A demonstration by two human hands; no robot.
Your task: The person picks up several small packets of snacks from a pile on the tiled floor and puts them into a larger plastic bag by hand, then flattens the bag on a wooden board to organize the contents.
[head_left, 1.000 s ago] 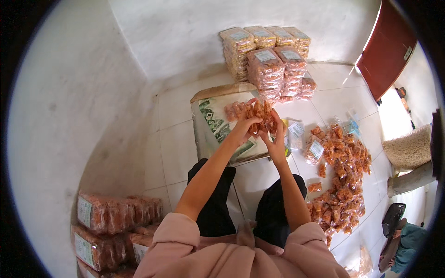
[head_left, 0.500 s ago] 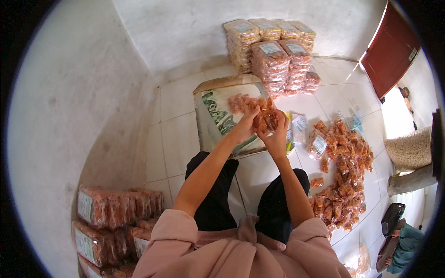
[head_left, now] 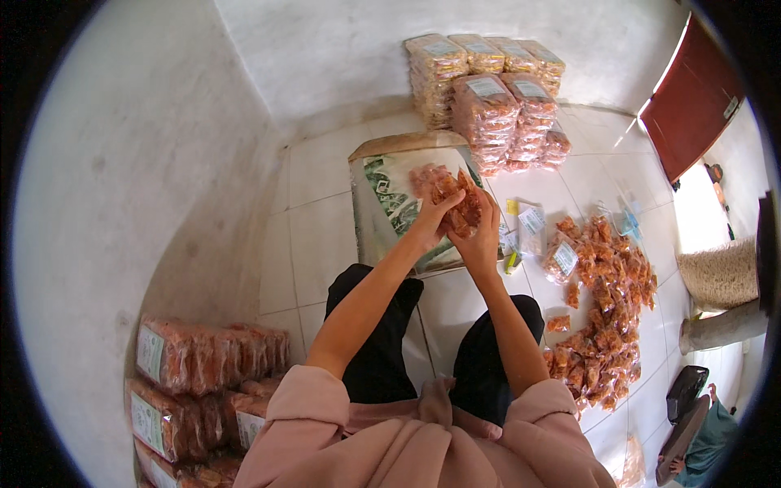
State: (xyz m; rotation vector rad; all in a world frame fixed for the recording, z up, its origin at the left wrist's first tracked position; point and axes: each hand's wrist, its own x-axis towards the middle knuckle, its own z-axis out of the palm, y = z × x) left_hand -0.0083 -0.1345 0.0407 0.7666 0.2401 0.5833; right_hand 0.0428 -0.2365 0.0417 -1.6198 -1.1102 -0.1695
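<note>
Between my two hands is a cluster of small clear snack packets (head_left: 462, 210) with reddish-orange contents. My left hand (head_left: 437, 218) grips the cluster from the left with the thumb across its near side. On the other side my right hand (head_left: 482, 232) closes round it, fingers pointing up and away. Both hands are over a low board (head_left: 376, 236) with a green and white printed surface. Just beyond the left fingers are paler reddish packets (head_left: 426, 176); I cannot tell whether they lie on the board or join the held ones.
A loose heap of snack packets (head_left: 606, 317) spreads over the tiles at right, beside a labelled clear bag (head_left: 561, 259). Filled packs (head_left: 486, 114) are stacked by the far wall, more packs (head_left: 183, 354) at lower left. Another person (head_left: 706, 443) is at lower right, near a red door (head_left: 693, 102).
The held packets have tilted slightly and my right fingers have come up higher along their side. The whole view has shifted a little; both hands still grip the cluster.
</note>
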